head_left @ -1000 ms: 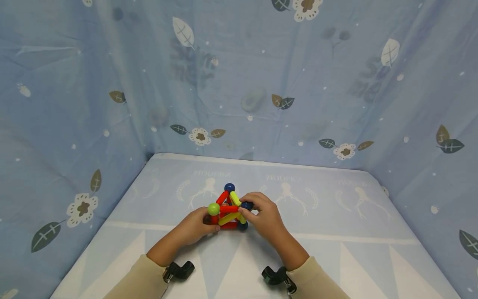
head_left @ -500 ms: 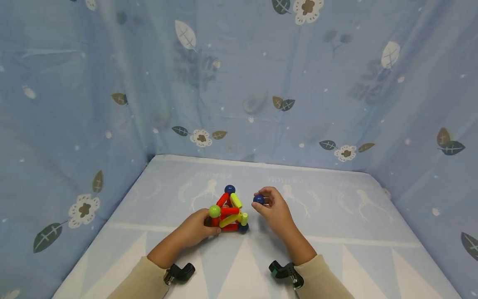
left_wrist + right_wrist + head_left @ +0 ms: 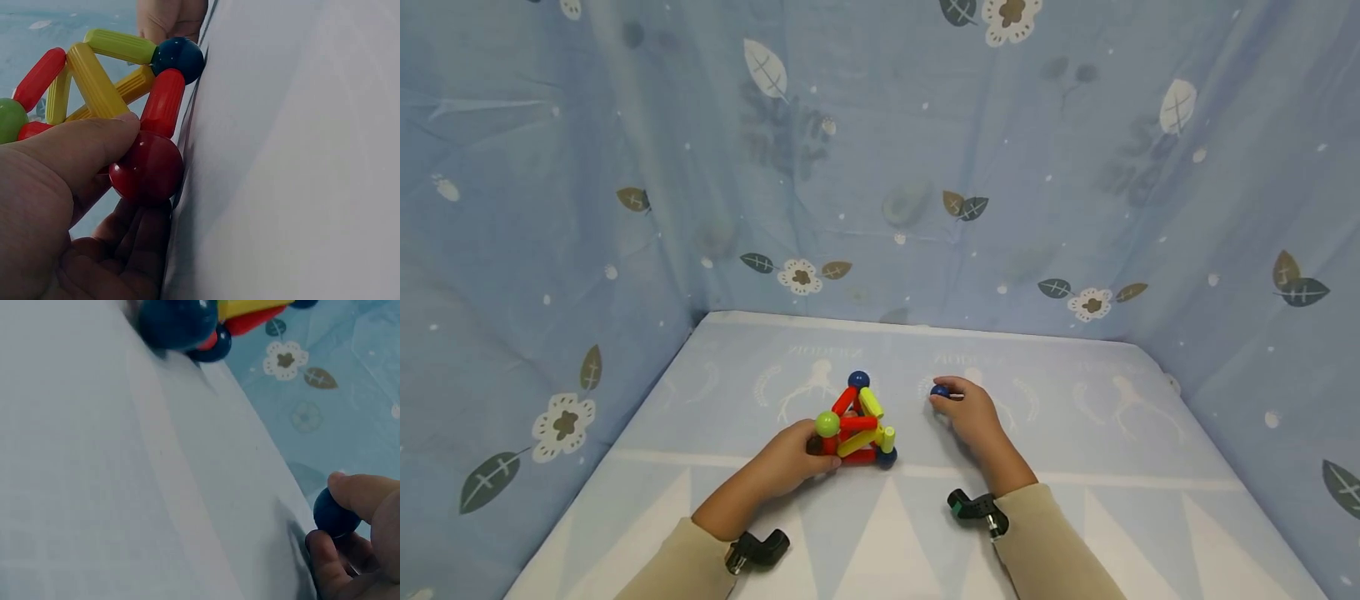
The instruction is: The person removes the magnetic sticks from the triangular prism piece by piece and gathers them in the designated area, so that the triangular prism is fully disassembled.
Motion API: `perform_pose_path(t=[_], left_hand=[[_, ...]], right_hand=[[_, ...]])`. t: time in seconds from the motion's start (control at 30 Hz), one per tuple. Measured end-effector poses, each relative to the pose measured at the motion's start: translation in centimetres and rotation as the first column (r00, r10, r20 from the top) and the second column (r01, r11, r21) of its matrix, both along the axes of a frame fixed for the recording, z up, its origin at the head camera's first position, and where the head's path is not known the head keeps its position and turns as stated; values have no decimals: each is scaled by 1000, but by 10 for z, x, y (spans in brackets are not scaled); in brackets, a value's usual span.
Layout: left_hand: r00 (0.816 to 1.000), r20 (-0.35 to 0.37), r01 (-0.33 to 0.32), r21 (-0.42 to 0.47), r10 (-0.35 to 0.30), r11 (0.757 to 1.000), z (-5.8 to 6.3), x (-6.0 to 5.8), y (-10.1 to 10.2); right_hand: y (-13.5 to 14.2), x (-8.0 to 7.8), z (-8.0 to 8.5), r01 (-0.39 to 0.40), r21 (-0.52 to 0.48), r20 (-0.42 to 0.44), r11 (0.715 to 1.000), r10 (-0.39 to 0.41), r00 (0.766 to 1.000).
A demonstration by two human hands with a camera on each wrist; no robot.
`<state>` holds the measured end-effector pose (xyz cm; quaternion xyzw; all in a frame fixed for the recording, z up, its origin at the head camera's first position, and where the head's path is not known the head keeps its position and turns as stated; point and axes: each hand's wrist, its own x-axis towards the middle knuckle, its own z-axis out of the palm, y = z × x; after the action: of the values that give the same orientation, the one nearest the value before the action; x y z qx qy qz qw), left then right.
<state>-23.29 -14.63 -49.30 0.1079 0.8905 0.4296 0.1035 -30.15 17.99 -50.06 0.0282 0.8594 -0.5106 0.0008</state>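
A toy frame of magnetic rods and balls stands on the table in the head view, its red rod (image 3: 859,423) facing the front. A green ball (image 3: 827,424) marks its left corner, and blue balls sit at the top and lower right. My left hand (image 3: 786,458) grips the frame's left side; in the left wrist view, thumb and fingers hold it at a dark red ball (image 3: 148,167). Right of the frame, my right hand (image 3: 973,412) pinches a loose blue ball (image 3: 939,391) between thumb and fingers, close over the table. A short yellow rod (image 3: 888,439) stands on the lower right blue ball.
The table (image 3: 1075,533) wears a pale blue and white patterned cover. Blue floral curtains (image 3: 880,167) enclose its back and both sides. A black wrist mount (image 3: 758,550) shows at the left sleeve, and another mount (image 3: 977,510) at the right one.
My right hand has drawn the blue ball off the frame's right corner and carried it right and away from me. My left hand keeps its grip on the frame, almost unmoved.
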Motion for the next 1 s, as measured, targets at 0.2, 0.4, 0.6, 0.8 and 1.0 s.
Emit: perform_pose_path(t=[0.2, 0.4, 0.6, 0.8, 1.0], left_hand=[[1000, 5, 7, 10, -7, 1000, 1, -1, 1], [1000, 0, 27, 6, -27, 1000, -1, -3, 4], [1000, 1, 2, -12, -2, 1000, -3, -3, 0], [1000, 1, -4, -13, 4, 1000, -1, -1, -1], [1000, 4, -6, -11, 6, 1000, 0, 0, 1]], right_hand=[[5, -3, -4, 64, -101, 19, 993, -62, 998], [9, -1, -4, 57, 5, -28, 998, -57, 998], [4, -4, -8, 26, 94, -53, 995, -21, 998], [2, -2, -10, 24, 83, -53, 996, -19, 998], [4, 0, -8, 14, 87, -66, 996, -8, 998]])
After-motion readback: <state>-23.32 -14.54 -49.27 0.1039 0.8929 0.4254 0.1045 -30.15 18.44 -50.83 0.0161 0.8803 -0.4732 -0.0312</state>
